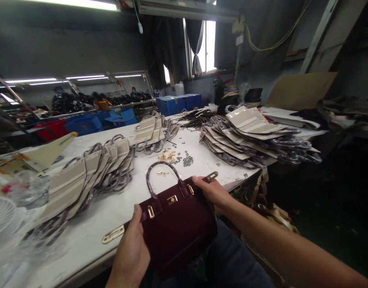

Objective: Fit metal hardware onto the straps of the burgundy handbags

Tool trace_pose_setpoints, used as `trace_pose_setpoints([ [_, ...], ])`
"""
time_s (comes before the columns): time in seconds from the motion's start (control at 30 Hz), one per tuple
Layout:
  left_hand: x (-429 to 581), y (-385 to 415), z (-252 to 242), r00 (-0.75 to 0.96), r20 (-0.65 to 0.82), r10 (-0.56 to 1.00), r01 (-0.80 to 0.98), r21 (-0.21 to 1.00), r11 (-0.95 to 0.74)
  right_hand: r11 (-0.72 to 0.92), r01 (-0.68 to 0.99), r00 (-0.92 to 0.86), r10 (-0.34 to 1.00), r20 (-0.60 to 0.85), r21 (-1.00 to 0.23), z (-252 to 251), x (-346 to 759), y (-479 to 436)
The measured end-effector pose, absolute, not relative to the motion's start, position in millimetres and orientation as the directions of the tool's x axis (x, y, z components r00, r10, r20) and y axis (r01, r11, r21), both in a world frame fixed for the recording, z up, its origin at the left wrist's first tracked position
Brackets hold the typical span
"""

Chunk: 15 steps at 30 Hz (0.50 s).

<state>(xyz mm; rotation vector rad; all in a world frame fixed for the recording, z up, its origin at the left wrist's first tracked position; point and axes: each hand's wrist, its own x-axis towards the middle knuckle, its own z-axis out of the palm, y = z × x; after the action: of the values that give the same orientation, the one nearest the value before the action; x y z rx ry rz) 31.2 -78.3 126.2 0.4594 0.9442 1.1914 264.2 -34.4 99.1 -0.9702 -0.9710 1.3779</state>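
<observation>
A dark burgundy handbag with gold-coloured fittings is held upright over my lap at the table's front edge. My left hand grips its left side, thumb on the front near the top corner. At the upper right corner my right hand is closed on the bag, thumb along the top edge. The bag's arched handle stands up, wrapped in clear film. Straps with gold metal end plates stick out past both hands. Behind the handle, small gold-coloured parts and grey metal parts lie on the white table.
Stacks of beige panels with wrapped handles stand at the left, centre back and right. Black strips lie behind. A white basket is at the left edge. Blue boxes and a person are farther back.
</observation>
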Motion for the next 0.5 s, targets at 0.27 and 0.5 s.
trace_pose_setpoints([
  [0.27,29.3,-71.0,130.8,0.033,-0.418,0.908,-0.596,0.721,0.354,-0.015,-0.250,-0.281,0.958,0.058,-0.968,104.3,273.6,-58.5],
  [0.5,3.2,-36.8,119.4,0.052,-0.491,0.870,-0.445,0.768,0.460,0.013,-0.103,-0.377,0.925,0.051,-0.995,86.2,272.0,-101.9],
])
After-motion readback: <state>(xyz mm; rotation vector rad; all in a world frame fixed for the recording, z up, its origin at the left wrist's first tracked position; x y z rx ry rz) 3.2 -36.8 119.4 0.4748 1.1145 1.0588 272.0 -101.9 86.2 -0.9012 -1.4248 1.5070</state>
